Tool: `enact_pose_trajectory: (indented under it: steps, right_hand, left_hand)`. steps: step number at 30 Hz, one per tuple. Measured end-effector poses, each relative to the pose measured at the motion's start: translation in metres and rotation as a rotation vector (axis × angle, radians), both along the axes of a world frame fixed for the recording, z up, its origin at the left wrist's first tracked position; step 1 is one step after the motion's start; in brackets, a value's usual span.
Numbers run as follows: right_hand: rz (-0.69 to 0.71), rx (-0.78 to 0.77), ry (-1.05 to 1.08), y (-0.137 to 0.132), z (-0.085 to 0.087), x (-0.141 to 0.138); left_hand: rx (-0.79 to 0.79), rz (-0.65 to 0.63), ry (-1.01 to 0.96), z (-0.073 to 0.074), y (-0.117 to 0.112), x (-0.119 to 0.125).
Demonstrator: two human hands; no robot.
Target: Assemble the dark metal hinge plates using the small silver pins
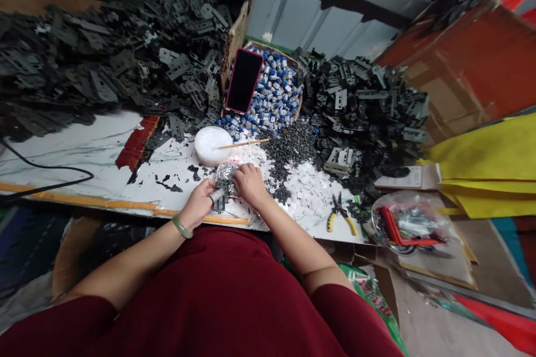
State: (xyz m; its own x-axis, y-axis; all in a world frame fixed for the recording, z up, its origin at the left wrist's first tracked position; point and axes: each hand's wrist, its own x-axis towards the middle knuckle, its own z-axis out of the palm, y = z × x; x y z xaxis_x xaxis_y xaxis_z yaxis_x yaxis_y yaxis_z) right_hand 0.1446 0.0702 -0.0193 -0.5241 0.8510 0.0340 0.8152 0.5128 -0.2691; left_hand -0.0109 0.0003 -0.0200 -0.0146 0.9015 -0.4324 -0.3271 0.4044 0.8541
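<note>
Dark slotted bracket (220,204) is held by left hand (196,204); grip of right hand (250,183) cannot be told. Silvery bits (226,170) could be scattered if knuckle-brushed.

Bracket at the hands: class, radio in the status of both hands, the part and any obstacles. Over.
Left hand holding dark bracket. Right hand close beside it, grip hidden. White tub with stick just beyond; nothing visibly blocking.

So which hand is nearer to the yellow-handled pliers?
Right. The right hand is to the left of the pliers, with scattered white pieces between them; the left hand is farther left, holding a dark metal part.
</note>
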Motion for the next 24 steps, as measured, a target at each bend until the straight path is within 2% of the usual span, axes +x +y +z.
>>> enact_pose_trajectory:
  steps: [3, 7, 12, 16, 18, 22, 24]
  right_hand:
    - [-0.002, 0.018, -0.018, 0.002, -0.002, 0.000]
    - [-0.027, -0.015, 0.082, 0.001, -0.001, 0.002]
    - [0.065, -0.203, 0.380, -0.008, 0.006, 0.001]
    - [0.012, -0.303, 0.570, -0.016, 0.008, -0.003]
    - [-0.035, -0.303, 0.619, -0.017, 0.006, -0.004]
    - [-0.141, -0.180, 0.626, -0.015, 0.003, -0.003]
    - [-0.162, -0.167, 0.636, -0.013, 0.002, -0.003]
  left_hand:
    - [0.006, 0.002, -0.021, -0.002, 0.002, -0.001]
    - [0.000, 0.028, -0.032, -0.004, 0.004, -0.002]
    - [0.005, 0.049, -0.041, -0.004, 0.005, -0.002]
    - [0.030, 0.032, -0.044, -0.003, 0.003, -0.001]
    - [0.036, 0.036, -0.032, -0.004, 0.002, 0.000]
    - [0.028, 0.053, -0.020, -0.005, 0.001, 0.000]
    - [0.027, 0.054, -0.023, -0.005, 0.001, 0.000]
